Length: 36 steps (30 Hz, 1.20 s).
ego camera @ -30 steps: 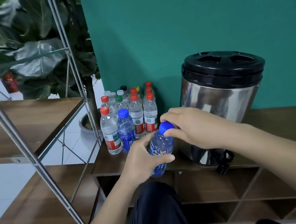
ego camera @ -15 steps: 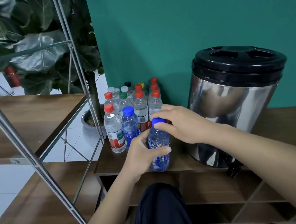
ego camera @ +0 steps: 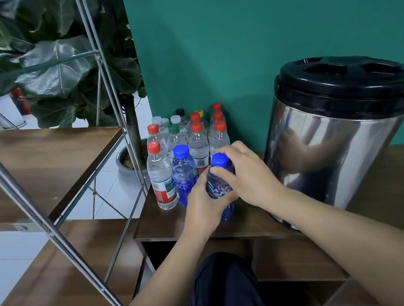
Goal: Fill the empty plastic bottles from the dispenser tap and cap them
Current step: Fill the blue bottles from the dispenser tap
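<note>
Since the frame a second ago the small blue-tinted plastic bottle with a blue screw cap (ego camera: 220,188) has come down from a tilted hold in front of the worktop edge to stand upright on the dark wood-grain worktop (ego camera: 396,178), just right of the cluster of capped bottles. The left hand (ego camera: 205,208) wraps its fingers and thumb round the bottle's printed middle. The right hand (ego camera: 248,173) curls over the shoulder of the bottle, its fingers closing round the neck just under the blue cap.

Beside it stands a second blue-tinted bottle with a blue cap (ego camera: 184,176), and left of that a clear bottle with a red cap and red-and-white label (ego camera: 161,179). Behind them more clear bottles are packed in rows towards the wall, with red, green, white, black and yellow caps. To the right, near the hands, sits the large polished steel drum dispenser with a black plastic lid (ego camera: 331,145), its mirrored side reflecting the hands; its tap is hidden behind the right forearm.

The wall (ego camera: 234,38) behind is flat teal. Open cubby compartments lie under the worktop. On the left, a chrome-framed shelf unit with wooden boards (ego camera: 45,153) stands over a white tiled floor, and a broad-leaved plant in a metal pot (ego camera: 65,74) rises behind it.
</note>
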Each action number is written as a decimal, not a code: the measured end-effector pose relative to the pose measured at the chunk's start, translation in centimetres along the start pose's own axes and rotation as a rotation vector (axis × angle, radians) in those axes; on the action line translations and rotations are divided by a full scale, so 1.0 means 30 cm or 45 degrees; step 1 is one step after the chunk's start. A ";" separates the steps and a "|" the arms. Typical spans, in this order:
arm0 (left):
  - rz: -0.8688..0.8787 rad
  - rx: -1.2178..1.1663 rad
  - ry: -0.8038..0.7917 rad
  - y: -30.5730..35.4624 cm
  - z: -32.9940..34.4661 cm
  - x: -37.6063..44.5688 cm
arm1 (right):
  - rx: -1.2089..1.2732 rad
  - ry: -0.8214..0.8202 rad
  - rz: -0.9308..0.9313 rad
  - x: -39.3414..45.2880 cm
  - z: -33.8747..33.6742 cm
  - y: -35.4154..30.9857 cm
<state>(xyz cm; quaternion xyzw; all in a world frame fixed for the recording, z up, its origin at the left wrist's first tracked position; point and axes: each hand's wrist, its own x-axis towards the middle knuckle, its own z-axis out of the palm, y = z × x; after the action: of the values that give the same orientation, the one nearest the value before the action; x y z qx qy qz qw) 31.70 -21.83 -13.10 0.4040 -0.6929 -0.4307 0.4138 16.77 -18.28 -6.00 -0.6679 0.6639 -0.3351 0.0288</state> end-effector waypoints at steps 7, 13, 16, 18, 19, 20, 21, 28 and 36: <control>0.112 0.386 0.056 0.095 -0.180 0.012 | 0.307 0.111 0.144 -0.024 0.027 -0.009; 0.310 0.591 0.273 0.194 -0.290 0.109 | 0.297 0.102 0.143 -0.018 0.009 0.007; 0.242 0.588 0.250 0.206 -0.271 0.139 | 0.296 0.114 0.154 -0.010 0.005 0.025; 0.193 0.600 0.255 0.200 -0.251 0.148 | 0.301 0.121 0.157 -0.008 0.003 0.034; 0.158 0.603 0.274 0.194 -0.244 0.154 | 0.309 0.122 0.156 -0.007 0.004 0.040; 0.126 0.594 0.288 0.186 -0.241 0.161 | 0.323 0.121 0.161 -0.005 0.004 0.044; 0.103 0.576 0.290 0.178 -0.239 0.167 | 0.342 0.117 0.169 -0.007 0.003 0.047; 0.058 0.304 0.140 0.124 -0.237 0.187 | 0.425 0.118 0.159 -0.002 0.032 0.045; 0.088 0.323 0.144 0.061 -0.196 0.124 | 0.491 -0.085 0.255 -0.030 0.023 0.054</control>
<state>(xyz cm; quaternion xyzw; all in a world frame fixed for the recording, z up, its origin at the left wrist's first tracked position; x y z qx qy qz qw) 35.51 -26.24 -8.87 0.4525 -0.7309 -0.3017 0.4123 15.79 -17.94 -7.67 -0.5914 0.6492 -0.4291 0.2111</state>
